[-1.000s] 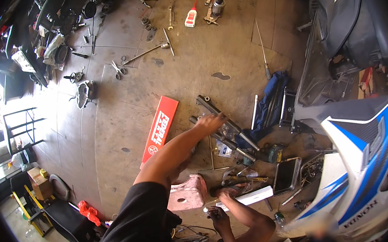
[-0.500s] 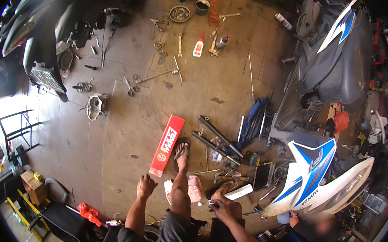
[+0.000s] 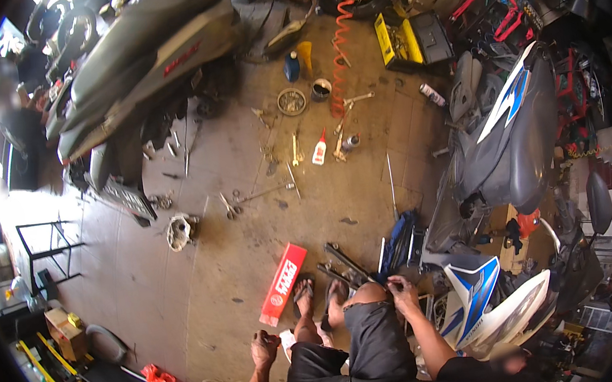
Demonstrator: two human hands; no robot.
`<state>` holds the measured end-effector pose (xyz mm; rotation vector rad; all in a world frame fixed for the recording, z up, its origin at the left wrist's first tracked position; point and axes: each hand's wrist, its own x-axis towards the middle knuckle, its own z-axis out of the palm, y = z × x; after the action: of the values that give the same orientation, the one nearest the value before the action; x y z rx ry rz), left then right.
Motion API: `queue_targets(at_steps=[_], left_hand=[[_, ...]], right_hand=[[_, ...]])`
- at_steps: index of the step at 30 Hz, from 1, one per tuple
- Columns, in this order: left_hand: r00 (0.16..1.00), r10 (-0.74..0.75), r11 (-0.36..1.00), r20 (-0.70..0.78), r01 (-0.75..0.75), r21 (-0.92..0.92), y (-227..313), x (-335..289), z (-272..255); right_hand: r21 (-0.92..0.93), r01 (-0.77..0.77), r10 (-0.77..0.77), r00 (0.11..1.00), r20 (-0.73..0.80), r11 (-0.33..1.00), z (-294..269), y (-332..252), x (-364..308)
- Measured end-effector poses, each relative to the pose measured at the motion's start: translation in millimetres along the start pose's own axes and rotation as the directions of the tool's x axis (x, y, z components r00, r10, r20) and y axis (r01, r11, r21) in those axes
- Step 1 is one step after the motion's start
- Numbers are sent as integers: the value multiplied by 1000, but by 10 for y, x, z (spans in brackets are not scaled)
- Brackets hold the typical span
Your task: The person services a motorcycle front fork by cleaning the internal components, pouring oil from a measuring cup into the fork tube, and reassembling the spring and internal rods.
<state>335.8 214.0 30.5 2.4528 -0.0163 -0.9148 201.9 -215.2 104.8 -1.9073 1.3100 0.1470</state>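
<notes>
My left hand (image 3: 265, 350) is closed beside my left leg, its fingers curled in. Whatever it may hold is too small to make out. Close to it a white piece (image 3: 287, 341) lies partly behind my leg. My right hand (image 3: 404, 294) is raised beside my right knee, fingers bent together; anything between them is hidden. A long red box (image 3: 283, 284) with white print lies on the floor just ahead of my left hand. Dark fork tubes (image 3: 349, 262) lie beyond my right knee, next to a blue cloth bundle (image 3: 400, 239).
On the right stands a scooter with a white and blue panel (image 3: 474, 296). Ahead lie wrenches (image 3: 295, 149), a white bottle with red cap (image 3: 319, 150) and a metal housing (image 3: 181, 232). A yellow toolbox (image 3: 398, 39) and a grey scooter (image 3: 158, 65) stand farther off. Another person (image 3: 508, 360) is at lower right.
My view has tilted up, showing more of the far floor. My right hand has risen to beside my knee, away from the long white piece it was by. My left hand remains curled.
</notes>
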Motion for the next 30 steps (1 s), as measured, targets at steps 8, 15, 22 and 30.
queue_targets(at_steps=[8, 15, 22, 30], left_hand=[[971, 234, 972, -42, -235, -29, 1627, 1107, -211], [994, 83, 996, 69, -85, 26, 2697, 2337, -301], [934, 340, 941, -114, -337, 43, 4770, 3438, -764], [924, 355, 932, -143, -362, -26, 5996, 4790, -1087]], right_hand=[[170, -117, 121, 993, -11, 978, 34, 179, 1313], [27, -89, 85, 988, 126, 996, 101, -566, 2360], [22, -183, 173, 958, 226, 983, -335, -1088, 3286], [293, -175, 102, 963, 248, 940, -98, -1807, 4720]])
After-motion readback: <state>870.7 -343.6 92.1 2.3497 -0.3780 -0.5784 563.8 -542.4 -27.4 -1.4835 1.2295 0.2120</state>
